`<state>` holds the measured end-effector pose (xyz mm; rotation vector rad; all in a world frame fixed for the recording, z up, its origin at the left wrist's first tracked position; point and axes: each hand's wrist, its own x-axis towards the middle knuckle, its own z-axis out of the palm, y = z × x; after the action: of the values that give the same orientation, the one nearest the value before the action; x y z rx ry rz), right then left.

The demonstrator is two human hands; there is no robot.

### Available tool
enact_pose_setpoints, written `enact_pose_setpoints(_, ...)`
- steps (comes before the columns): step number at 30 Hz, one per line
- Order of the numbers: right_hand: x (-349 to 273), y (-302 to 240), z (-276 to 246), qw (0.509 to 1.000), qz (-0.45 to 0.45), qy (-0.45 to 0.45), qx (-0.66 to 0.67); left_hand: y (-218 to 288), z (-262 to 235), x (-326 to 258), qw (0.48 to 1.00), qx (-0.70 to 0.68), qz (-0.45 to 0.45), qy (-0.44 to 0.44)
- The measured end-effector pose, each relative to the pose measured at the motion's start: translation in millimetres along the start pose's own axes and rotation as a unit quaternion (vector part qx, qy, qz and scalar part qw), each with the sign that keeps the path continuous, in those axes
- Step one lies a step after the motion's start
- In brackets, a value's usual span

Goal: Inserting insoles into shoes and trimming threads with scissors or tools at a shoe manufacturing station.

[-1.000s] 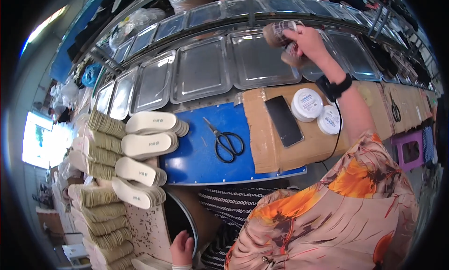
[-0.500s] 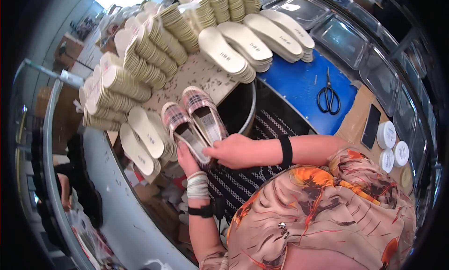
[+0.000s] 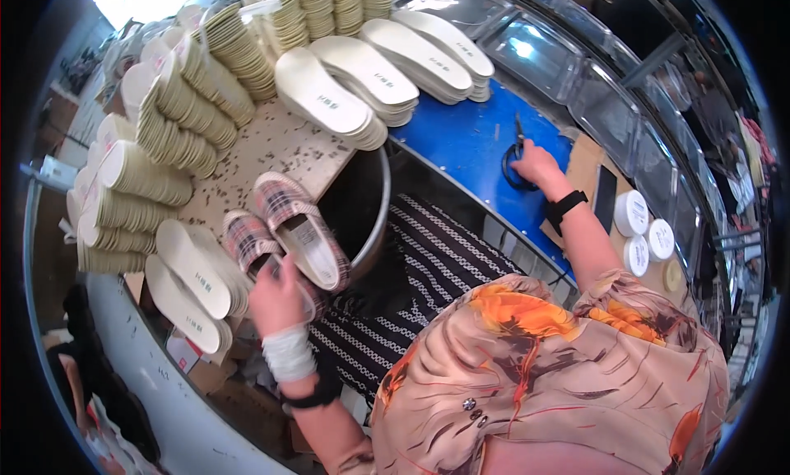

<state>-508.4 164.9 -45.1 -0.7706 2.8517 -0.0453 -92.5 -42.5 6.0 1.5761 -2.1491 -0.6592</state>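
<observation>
Two plaid slip-on shoes sit side by side above my lap, toes pointing away from me. My left hand [image 3: 277, 300] is closed on the left plaid shoe [image 3: 247, 236], its fingers over the opening and partly hiding the heel. The right plaid shoe [image 3: 300, 224] rests against it, its pale insole showing. Over on the blue board, my right hand [image 3: 540, 165] grips the black handles of a pair of scissors [image 3: 508, 169], whose blades point away. Piles of cream insoles [image 3: 197, 269] lie just left of the shoes.
Tall insole stacks [image 3: 148, 174] line the worktable [image 3: 288, 142], which is strewn with dark scraps. A round bin [image 3: 385, 199] stands between table and blue board [image 3: 453, 146]. Farther right are a phone [image 3: 605, 197], white jars [image 3: 632, 213] and clear plastic trays [image 3: 527, 51].
My right hand has left the shoes and moved right onto the scissors, closing on their handles. My left hand has shifted from beneath the shoes to the left shoe's opening.
</observation>
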Motion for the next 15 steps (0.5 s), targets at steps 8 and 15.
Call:
enact_pose_setpoints(8,34,39,15,0.945,0.1,-0.041,0.31,-4,37,15,0.978,0.2,0.014,0.063)
enact_pose_setpoints(15,-51,-47,-49,0.583,-0.011,-0.189,0.79,-53,-15,-43,0.961,-0.263,0.084,0.013)
